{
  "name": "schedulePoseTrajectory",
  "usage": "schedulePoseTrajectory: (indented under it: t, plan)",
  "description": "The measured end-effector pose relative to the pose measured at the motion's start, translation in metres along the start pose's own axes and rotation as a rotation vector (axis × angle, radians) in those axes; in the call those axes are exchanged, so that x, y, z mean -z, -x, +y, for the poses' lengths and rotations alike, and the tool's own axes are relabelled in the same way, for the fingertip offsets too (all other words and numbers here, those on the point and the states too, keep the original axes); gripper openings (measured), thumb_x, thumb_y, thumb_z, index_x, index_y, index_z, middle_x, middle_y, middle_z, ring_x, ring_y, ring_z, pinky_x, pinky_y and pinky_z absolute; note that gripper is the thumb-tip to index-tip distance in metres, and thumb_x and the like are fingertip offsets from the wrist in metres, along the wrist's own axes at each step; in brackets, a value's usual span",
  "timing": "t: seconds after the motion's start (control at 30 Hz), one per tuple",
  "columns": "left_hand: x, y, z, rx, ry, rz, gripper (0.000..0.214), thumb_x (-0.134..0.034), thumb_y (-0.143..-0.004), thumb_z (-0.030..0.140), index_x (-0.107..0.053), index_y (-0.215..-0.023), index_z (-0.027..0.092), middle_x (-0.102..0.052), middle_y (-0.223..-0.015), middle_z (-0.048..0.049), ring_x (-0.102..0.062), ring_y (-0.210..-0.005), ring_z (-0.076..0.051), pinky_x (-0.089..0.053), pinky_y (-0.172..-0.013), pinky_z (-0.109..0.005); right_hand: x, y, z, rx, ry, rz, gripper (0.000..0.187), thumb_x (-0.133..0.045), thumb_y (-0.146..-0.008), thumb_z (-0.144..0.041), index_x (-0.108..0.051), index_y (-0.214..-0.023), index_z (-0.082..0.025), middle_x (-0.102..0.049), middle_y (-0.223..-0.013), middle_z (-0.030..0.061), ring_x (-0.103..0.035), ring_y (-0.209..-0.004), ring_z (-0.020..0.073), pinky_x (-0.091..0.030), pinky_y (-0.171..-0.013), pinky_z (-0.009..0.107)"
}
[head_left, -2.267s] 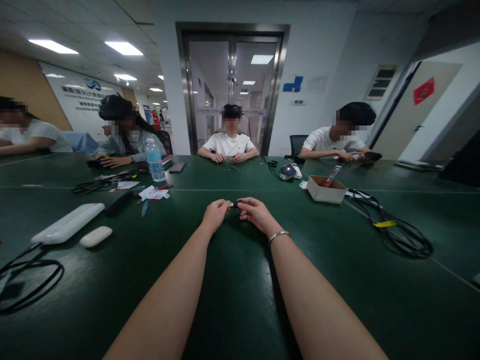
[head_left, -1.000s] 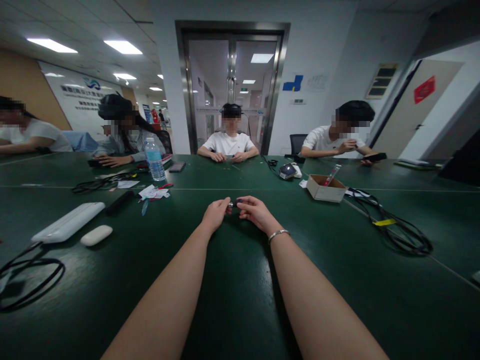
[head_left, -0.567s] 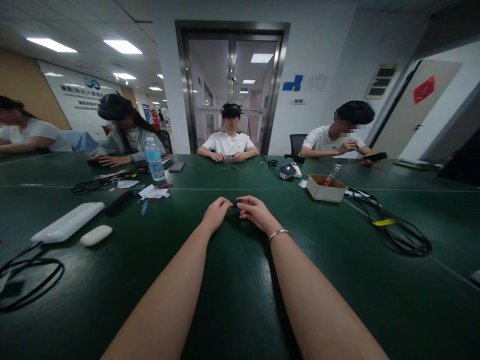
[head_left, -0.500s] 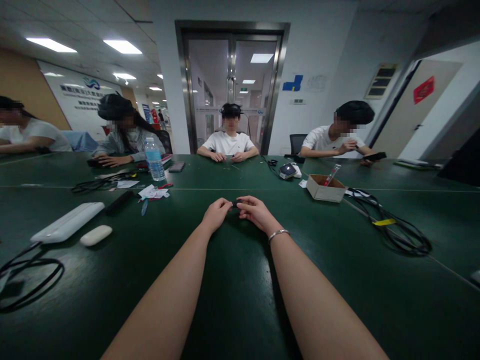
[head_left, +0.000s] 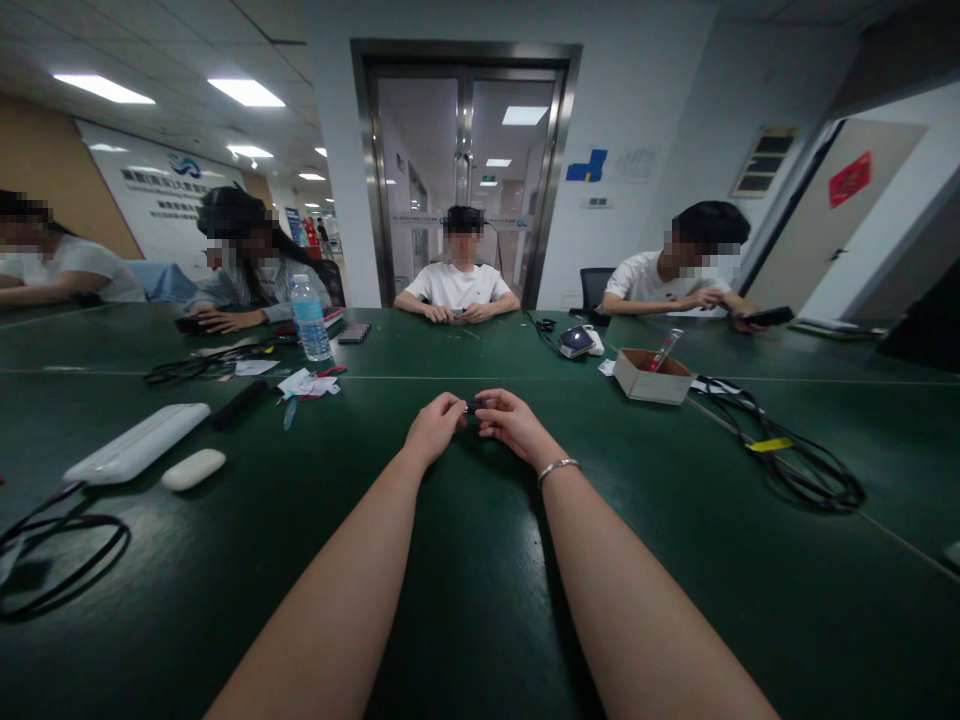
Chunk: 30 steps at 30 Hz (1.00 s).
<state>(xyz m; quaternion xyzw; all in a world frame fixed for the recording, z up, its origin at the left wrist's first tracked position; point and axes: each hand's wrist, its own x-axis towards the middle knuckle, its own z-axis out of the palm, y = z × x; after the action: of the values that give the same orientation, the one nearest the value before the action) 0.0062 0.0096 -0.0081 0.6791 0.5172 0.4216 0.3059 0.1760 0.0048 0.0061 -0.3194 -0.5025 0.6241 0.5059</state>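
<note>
Between my two hands is a small, dark, short object (head_left: 472, 407) with a bright silvery glint on it; its kind is too small to make out. My left hand (head_left: 436, 427) pinches its left end between thumb and fingertips. At the other end, my right hand (head_left: 511, 424) grips it with thumb and forefinger, the remaining fingers curled below. A silver bangle (head_left: 559, 470) circles my right wrist. Both hands are just above or on the green table (head_left: 480, 540), and fingers cover much of the object.
On the left are a white power bank (head_left: 139, 443), a white oval case (head_left: 193, 469), a black cable (head_left: 67, 560) and a water bottle (head_left: 310, 320). To the right stand a small open box (head_left: 652, 380) and a coiled cable (head_left: 802, 460). Several people sit around the table.
My hands have barely moved; slightly more of the dark object and its glint shows between my fingertips. The person at right has lowered a hand and shifted a dark device rightward.
</note>
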Motion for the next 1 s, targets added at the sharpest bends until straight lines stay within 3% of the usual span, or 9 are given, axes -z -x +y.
schedulePoseTrajectory:
  t: [0.17, 0.27, 0.4, 0.57, 0.73, 0.87, 1.0]
  plan:
    - [0.0020, 0.0006, 0.0044, 0.020, -0.054, -0.052, 0.049, -0.033, -0.085, 0.055, -0.061, -0.068, 0.019, -0.065, -0.067, -0.0025, -0.056, -0.063, -0.016, -0.041, -0.064, -0.027, 0.0010, -0.0004, 0.0005, -0.005, 0.019, -0.021, 0.036, -0.072, -0.060, -0.003, -0.060, -0.091, -0.017, -0.058, -0.080, -0.0005, -0.060, -0.056, 0.0091, -0.051, -0.051, 0.021]
    - [0.0030, 0.0011, 0.0068, -0.002, -0.061, -0.069, 0.046, -0.037, -0.083, 0.055, -0.063, -0.069, 0.019, -0.066, -0.072, -0.0024, -0.058, -0.067, -0.016, -0.041, -0.065, -0.027, 0.0013, -0.0006, 0.0007, -0.002, 0.011, -0.014, 0.037, -0.071, -0.058, -0.002, -0.058, -0.089, -0.017, -0.058, -0.081, -0.0008, -0.061, -0.057, 0.0095, -0.052, -0.052, 0.021]
    - [0.0027, 0.0018, 0.0066, 0.039, -0.132, -0.069, 0.060, -0.028, -0.085, 0.060, -0.062, -0.058, 0.019, -0.062, -0.060, -0.0035, -0.056, -0.061, -0.017, -0.040, -0.065, -0.029, 0.0009, -0.0006, 0.0007, 0.000, -0.008, -0.011, 0.036, -0.070, -0.056, -0.003, -0.058, -0.088, -0.018, -0.059, -0.079, -0.0015, -0.061, -0.057, 0.0104, -0.053, -0.055, 0.022]
    - [0.0013, 0.0009, 0.0044, 0.022, -0.045, 0.005, 0.039, -0.042, -0.082, 0.054, -0.063, -0.079, 0.021, -0.067, -0.079, -0.0015, -0.058, -0.067, -0.015, -0.041, -0.063, -0.026, 0.0004, 0.0005, -0.0004, -0.014, -0.027, 0.011, 0.027, -0.072, -0.063, -0.012, -0.060, -0.086, -0.018, -0.059, -0.073, -0.0020, -0.061, -0.056, 0.0107, -0.054, -0.056, 0.024]
    - [0.0028, 0.0016, 0.0067, 0.066, -0.097, 0.011, 0.048, -0.034, -0.085, 0.056, -0.062, -0.070, 0.019, -0.064, -0.070, -0.0030, -0.056, -0.062, -0.016, -0.040, -0.062, -0.028, 0.0003, 0.0010, -0.0005, -0.007, -0.020, 0.008, 0.026, -0.075, -0.064, -0.017, -0.061, -0.086, -0.017, -0.059, -0.071, -0.0020, -0.060, -0.054, 0.0097, -0.055, -0.055, 0.023]
    - [0.0035, 0.0028, 0.0088, 0.046, -0.082, 0.011, 0.037, -0.041, -0.083, 0.050, -0.062, -0.076, 0.020, -0.065, -0.076, -0.0019, -0.056, -0.065, -0.016, -0.040, -0.063, -0.027, -0.0003, 0.0008, -0.0008, -0.004, -0.027, 0.018, 0.026, -0.076, -0.063, -0.016, -0.062, -0.085, -0.017, -0.059, -0.069, -0.0029, -0.060, -0.053, 0.0095, -0.055, -0.054, 0.022]
    - [0.0035, 0.0027, 0.0085, 0.077, -0.108, -0.012, 0.047, -0.031, -0.086, 0.053, -0.061, -0.070, 0.020, -0.063, -0.070, -0.0031, -0.056, -0.064, -0.017, -0.040, -0.064, -0.028, -0.0010, 0.0007, -0.0018, -0.019, -0.026, 0.024, 0.024, -0.076, -0.065, -0.015, -0.062, -0.084, -0.017, -0.058, -0.067, -0.0026, -0.060, -0.053, 0.0099, -0.056, -0.054, 0.023]
